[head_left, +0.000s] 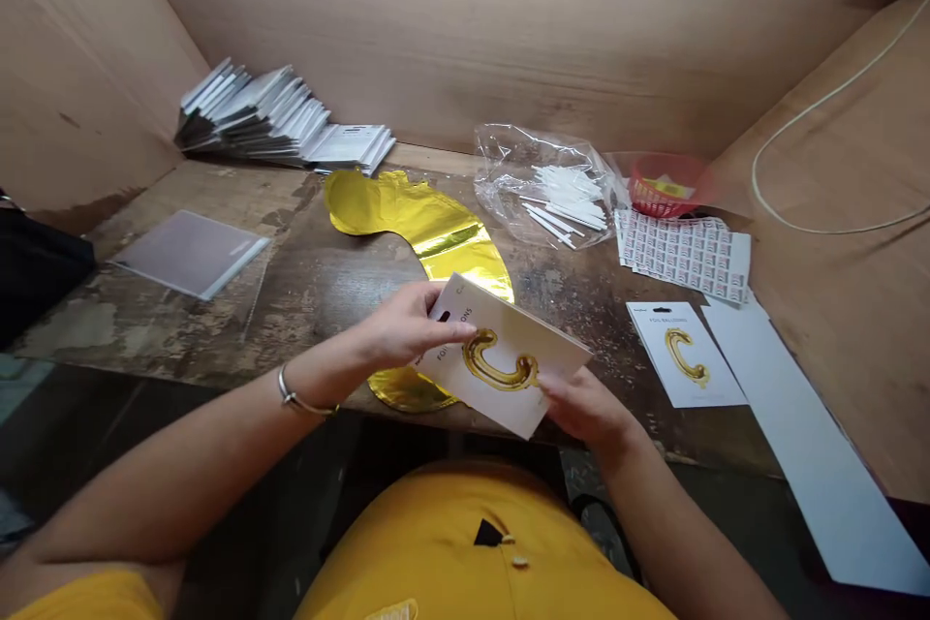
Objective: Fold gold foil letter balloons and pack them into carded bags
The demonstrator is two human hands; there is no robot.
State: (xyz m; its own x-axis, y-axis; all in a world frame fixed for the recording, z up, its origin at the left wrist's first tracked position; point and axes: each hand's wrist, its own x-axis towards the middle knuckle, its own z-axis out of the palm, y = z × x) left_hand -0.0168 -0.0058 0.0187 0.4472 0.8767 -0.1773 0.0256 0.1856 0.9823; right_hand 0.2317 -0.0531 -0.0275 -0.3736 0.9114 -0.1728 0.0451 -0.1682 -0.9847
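Between my two hands is a white foil balloon card (501,407) printed with a gold letter C, tilted above the front of the wooden table. My left hand (411,325) grips its upper left end, thumb on the printed face. At the lower right end my right hand (585,402) pinches the card, its fingers partly behind it. A flat gold foil balloon (457,237) lies under and behind the card, which hides part of it. To the right rests a similar printed card (683,358) with a gold C.
Stacked packets (268,116) lean at the back left. A clear sleeve (193,252) lies on the left. White straws (567,199) sit in a plastic bag, beside a red basket (661,199). Sticker sheets (683,252) and a long white strip (821,465) lie at the right.
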